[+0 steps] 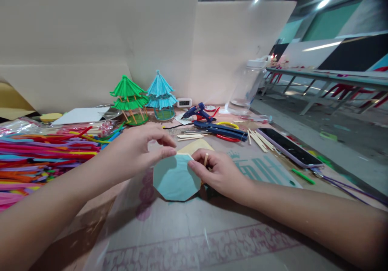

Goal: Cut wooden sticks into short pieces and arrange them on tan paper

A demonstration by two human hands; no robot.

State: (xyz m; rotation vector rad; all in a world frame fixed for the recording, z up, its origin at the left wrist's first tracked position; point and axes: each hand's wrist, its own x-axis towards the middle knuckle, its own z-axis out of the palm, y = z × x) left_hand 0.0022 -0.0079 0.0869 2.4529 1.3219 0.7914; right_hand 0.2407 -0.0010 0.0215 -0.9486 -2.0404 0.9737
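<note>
A light blue octagonal card (176,178) is tilted up above the plastic-covered table, its blue face toward me. My right hand (222,172) grips its right edge, thumb in front. A short wooden stick (206,159) pokes up between the fingers of that hand. At the card's upper left corner, my left hand (151,147) is curled in a pinch, thumb and fingertips close together at the edge. Whether something small sits between those tips is hard to see. Behind the card lies a yellowish piece of card (198,145), partly hidden.
Colourful pipe cleaners (45,161) lie at left. Green (129,97) and blue (160,95) pavilion models stand behind. A glue gun (198,111), blue-handled cutters (221,130), wooden sticks (260,140), a phone (289,146) and a water bottle (247,87) lie or stand farther back and right.
</note>
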